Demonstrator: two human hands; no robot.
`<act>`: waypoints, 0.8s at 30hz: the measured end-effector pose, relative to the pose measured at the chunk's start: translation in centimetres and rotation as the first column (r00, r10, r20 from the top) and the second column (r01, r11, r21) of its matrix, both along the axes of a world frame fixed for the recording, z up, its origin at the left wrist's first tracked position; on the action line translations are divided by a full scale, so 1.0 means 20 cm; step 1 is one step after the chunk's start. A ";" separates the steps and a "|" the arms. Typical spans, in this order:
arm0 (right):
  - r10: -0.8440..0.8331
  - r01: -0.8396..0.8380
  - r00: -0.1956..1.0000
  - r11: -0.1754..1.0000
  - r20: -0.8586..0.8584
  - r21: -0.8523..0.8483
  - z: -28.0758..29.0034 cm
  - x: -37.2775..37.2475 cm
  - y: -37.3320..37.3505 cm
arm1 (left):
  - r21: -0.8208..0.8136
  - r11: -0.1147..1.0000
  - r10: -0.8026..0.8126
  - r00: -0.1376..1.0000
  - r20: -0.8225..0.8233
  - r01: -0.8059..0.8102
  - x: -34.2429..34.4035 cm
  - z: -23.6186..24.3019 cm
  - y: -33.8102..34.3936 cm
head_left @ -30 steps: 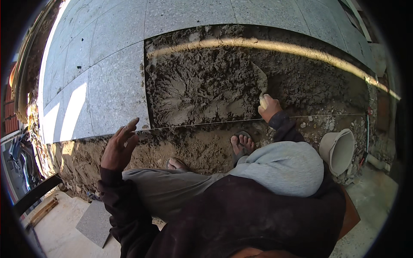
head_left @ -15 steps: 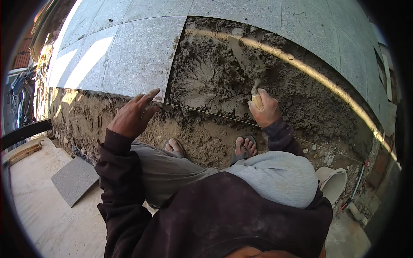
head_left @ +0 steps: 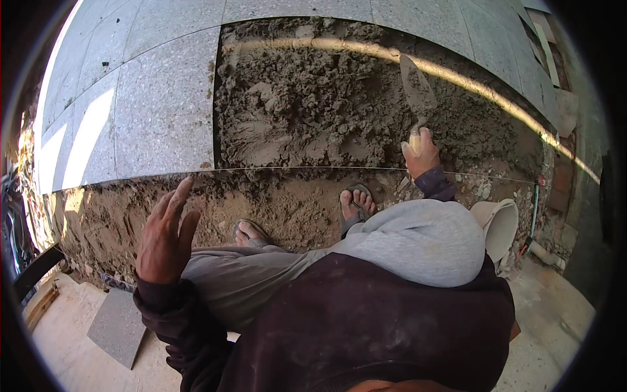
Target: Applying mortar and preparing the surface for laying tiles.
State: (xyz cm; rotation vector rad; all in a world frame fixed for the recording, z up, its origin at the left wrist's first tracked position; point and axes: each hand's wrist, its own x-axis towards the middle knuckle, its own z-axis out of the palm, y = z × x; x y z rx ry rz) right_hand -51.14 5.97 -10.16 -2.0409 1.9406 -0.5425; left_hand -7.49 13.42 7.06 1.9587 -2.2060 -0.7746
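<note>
My right hand (head_left: 421, 153) grips the pale handle of a pointed trowel (head_left: 418, 83), whose blade lies over rough grey-brown mortar (head_left: 294, 104) at the right part of the bed. My left hand (head_left: 168, 232) is raised above the dirt strip with fingers apart and nothing in it, near the front edge of the speckled grey tiles (head_left: 157, 98). A thin string line (head_left: 300, 167) runs along the front of the mortar and tiles. My sandalled feet are on the dirt below it.
A white bucket (head_left: 496, 228) sits at my right, near a pipe (head_left: 545, 255) and rubble. A loose square tile (head_left: 114, 326) lies at lower left, beside wooden pieces (head_left: 42, 300) and a dark bar (head_left: 36, 268). Scrap clutters the far left edge.
The trowel has shifted within the mortar and now points up and slightly left from my right hand. My left hand stays open, a little lower against the tiles' edge. The view has shifted.
</note>
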 end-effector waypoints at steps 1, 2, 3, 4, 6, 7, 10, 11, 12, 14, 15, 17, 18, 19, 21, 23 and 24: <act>-0.052 0.051 0.998 0.998 -0.029 -0.032 -0.01 -0.04 0.03 | 0.003 1.000 0.021 1.000 -0.019 -0.021 0.00 0.01 0.00; -0.345 0.259 0.898 0.916 0.274 0.306 -0.02 -0.06 0.06 | 0.039 0.998 0.060 0.997 -0.042 -0.059 0.00 0.01 0.00; -0.661 0.347 0.632 0.708 0.405 0.615 -0.04 -0.06 0.08 | 0.010 0.999 0.033 0.998 -0.052 -0.032 -0.01 0.02 -0.01; -0.705 0.309 0.533 0.677 0.468 0.668 -0.07 -0.03 0.10 | 0.046 0.998 0.051 0.998 -0.036 -0.049 -0.01 0.03 -0.01; -0.667 0.167 0.553 0.676 0.499 0.718 -0.15 0.09 0.14 | 0.044 0.998 0.053 0.999 -0.010 -0.052 -0.01 0.04 -0.01; -0.653 0.066 0.533 0.666 0.538 0.743 -0.17 0.15 0.15 | 0.051 0.997 0.053 0.999 -0.003 -0.052 -0.01 0.04 -0.01; -0.559 0.095 0.605 0.758 0.567 0.646 -0.17 0.22 0.17 | 0.091 0.994 0.054 0.998 0.014 -0.055 -0.01 0.04 0.00; -0.553 0.112 0.649 0.749 0.523 0.653 -0.16 0.23 0.17 | 0.092 0.991 0.089 0.995 0.047 -0.093 0.00 0.04 0.00; -0.495 0.049 0.689 0.760 0.529 0.648 -0.13 0.24 0.16 | 0.111 0.990 0.091 0.996 0.018 -0.092 0.00 0.05 0.00; -0.399 -0.053 0.734 0.773 0.549 0.632 -0.10 0.27 0.13 | 0.117 0.987 0.106 0.994 0.017 -0.107 0.02 0.05 -0.01; -0.226 -0.089 0.834 0.845 0.504 0.527 -0.08 0.30 0.10 | 0.105 0.985 0.135 0.990 0.029 -0.137 0.03 0.04 -0.01; -0.032 -0.162 0.900 0.901 0.435 0.403 -0.04 0.35 0.02 | 0.123 0.985 0.123 0.992 -0.006 -0.122 0.04 0.03 -0.02; 0.103 -0.212 0.946 0.913 0.306 0.347 -0.01 0.36 -0.03 | 0.071 0.994 0.082 0.996 -0.018 -0.080 0.05 0.02 -0.02; 0.219 -0.261 0.961 0.920 0.171 0.291 0.02 0.38 -0.08 | 0.057 0.993 0.103 0.995 -0.002 -0.103 0.06 0.01 -0.03; 0.335 -0.360 0.928 0.919 0.165 0.161 0.12 0.36 -0.16 | 0.134 0.984 0.118 0.993 0.024 -0.121 0.07 0.00 -0.01; 0.518 -0.507 0.834 0.855 -0.190 0.107 0.24 0.32 -0.27 | 0.079 0.986 0.145 0.989 0.011 -0.145 0.08 -0.02 0.01; 0.551 -0.542 0.813 0.835 -0.189 0.098 0.27 0.33 -0.30 | 0.076 0.990 0.111 0.993 0.045 -0.114 0.08 -0.02 0.02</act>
